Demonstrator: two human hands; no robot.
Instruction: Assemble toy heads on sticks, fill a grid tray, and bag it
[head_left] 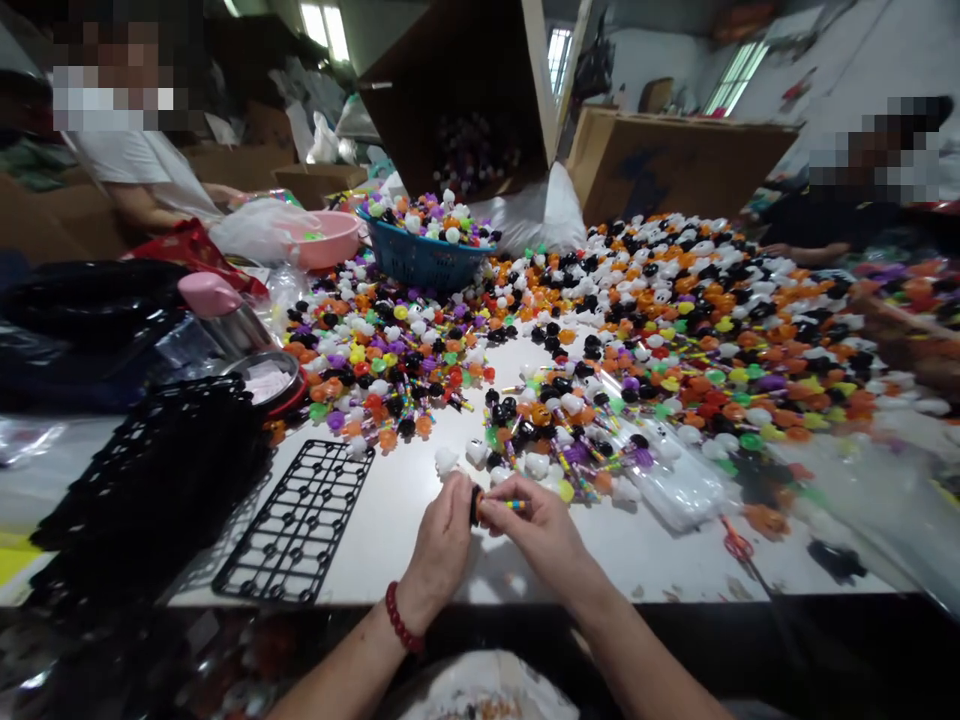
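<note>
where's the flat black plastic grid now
In the head view, the black grid lies on the white table, left of the left hand, beside a black stack.

left hand [444, 535] on black piece [475, 505] | right hand [541, 522] on striped stick [516, 505] | black grid [295, 552] (flat)

My striped stick [516, 505] looks like smooth plastic. The black grid [309, 503] looks like hard plastic. The clear bags [679, 485] are thin, shiny plastic. I see dull cardboard on the brown box [675, 165] and shiny metal on the cup [238, 328].

White table [405, 570], heaped colourful pieces [720, 300], black grid [292, 554], red scissors [739, 545]
</note>
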